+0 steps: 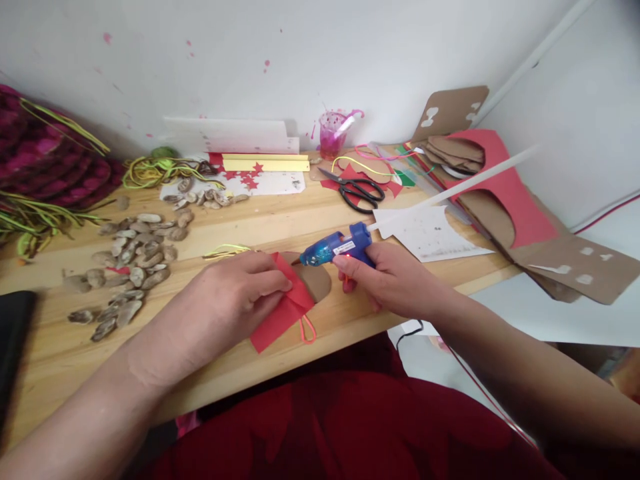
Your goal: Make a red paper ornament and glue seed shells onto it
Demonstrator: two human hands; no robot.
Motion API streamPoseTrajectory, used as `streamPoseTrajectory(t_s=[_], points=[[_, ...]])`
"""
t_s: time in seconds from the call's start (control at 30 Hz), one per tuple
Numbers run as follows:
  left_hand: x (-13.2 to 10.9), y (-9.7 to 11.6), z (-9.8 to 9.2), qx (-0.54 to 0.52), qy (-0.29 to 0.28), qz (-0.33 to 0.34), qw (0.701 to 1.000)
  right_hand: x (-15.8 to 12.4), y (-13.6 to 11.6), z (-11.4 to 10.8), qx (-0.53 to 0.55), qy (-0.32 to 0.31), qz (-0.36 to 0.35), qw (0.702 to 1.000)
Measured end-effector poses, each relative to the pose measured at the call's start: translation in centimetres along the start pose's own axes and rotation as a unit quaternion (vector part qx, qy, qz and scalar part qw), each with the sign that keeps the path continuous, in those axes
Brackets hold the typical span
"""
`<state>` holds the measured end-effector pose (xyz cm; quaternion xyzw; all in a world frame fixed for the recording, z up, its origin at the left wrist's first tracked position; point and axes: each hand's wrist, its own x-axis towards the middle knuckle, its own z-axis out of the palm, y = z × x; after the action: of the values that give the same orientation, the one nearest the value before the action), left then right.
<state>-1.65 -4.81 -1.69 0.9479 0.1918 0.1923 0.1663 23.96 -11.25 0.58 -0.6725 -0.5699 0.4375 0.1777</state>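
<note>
A: What's the right hand [395, 280] on?

B: Clenched round a blue hot glue gun [337, 248], white glue stick [450, 190] poking out the back. A red light glows on the handle. The nozzle points left at a brown cardboard piece [316, 280] near the front edge of the wooden table [240, 227].

A: Left hand [235, 300]?

B: Fingers pressed down on a red paper piece [285, 310], pinning it. The paper is folded or creased, lies partly over the cardboard, and runs out toward the table's front edge. The cardboard has a rounded end sticking out to the right of the paper. An orange cord loop [309, 330] hangs out beside the paper's lower corner.

A: Nozzle touching the cardboard?

B: Right at its top edge; contact, cannot tell.

A: Around them?

B: Pile of dried seed pods [133, 260] left of the left hand. Black scissors [357, 190] farther back, on red scraps. Pink cup [331, 133] by the wall. Red star cutouts [247, 177] on white paper. Brown cardboard sheets [550, 260] with cut holes at right, a red sheet [515, 193] among them.
</note>
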Motion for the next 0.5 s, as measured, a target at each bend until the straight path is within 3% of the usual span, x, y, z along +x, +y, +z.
streamPoseTrajectory(t_s=[0.2, 0.5], points=[[-0.2, -0.2, 0.3, 0.003, 0.010, -0.015, 1.000, -0.8, -1.2, -0.3, -0.122, 0.028, -0.045, 0.991], [0.1, 0.4, -0.2, 0.003, -0.002, -0.043, 0.999, -2.2, -1.0, -0.5, -0.162, 0.025, -0.043, 0.985]])
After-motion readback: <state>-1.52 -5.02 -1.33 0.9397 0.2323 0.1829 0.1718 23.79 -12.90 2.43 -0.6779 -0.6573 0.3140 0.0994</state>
